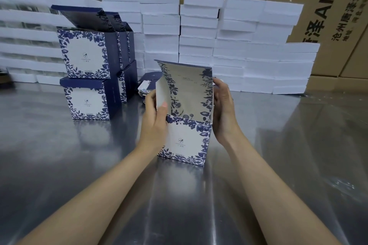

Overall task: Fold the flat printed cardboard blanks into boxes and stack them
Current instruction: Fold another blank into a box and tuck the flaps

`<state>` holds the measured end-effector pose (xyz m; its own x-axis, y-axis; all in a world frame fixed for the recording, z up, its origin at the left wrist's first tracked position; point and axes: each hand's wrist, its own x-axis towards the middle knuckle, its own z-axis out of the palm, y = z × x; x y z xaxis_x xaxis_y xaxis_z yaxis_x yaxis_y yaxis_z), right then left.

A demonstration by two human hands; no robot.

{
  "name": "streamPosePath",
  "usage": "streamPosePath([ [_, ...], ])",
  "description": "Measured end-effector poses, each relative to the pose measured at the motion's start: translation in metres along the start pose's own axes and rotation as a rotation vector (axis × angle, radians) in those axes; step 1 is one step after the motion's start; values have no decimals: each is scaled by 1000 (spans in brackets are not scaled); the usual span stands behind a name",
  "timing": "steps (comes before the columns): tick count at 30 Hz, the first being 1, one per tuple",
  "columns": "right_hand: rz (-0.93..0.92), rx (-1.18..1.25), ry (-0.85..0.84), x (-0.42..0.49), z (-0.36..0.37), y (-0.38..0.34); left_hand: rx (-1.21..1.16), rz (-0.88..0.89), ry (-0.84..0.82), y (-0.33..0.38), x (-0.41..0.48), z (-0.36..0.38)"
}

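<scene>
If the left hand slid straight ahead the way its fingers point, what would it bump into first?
Probably the flat printed blanks lying just beyond the left hand; depth is unclear.

We see two slender bare forearms, the left forearm point(111, 191) and the right forearm point(268, 181), uncovered down to the near edge. The left hand point(154, 119) and right hand point(223, 109) are bare, and the left thumbnail point(164, 104) is short and rounded.

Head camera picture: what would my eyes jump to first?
The half-folded blue-flowered box, lid flap standing up, in the middle of the shiny metal table, with the left hand and right hand gripping its sides. Then the finished boxes stacked two high at the left, and the wall of white slabs piled behind.
</scene>
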<state>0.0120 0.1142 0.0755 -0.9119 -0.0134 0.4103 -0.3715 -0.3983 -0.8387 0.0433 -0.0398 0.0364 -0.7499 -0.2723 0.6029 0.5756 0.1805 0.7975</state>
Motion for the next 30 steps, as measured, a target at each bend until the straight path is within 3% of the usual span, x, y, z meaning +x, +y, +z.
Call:
streamPosePath([
  [8,106,3,7,7,-8,-15,-86,15,-88,-1,3,-2],
  [15,294,-60,130,21,-18,-24,-30,152,-121,5,-2,0],
  [20,414,94,195,24,-19,-29,-9,218,-192,6,0,-4],
  [28,406,154,326,13,-22,-9,87,252,-272,4,-1,-2],
  [30,283,103,386,6,-21,0,96,274,-267,3,0,-3],
])
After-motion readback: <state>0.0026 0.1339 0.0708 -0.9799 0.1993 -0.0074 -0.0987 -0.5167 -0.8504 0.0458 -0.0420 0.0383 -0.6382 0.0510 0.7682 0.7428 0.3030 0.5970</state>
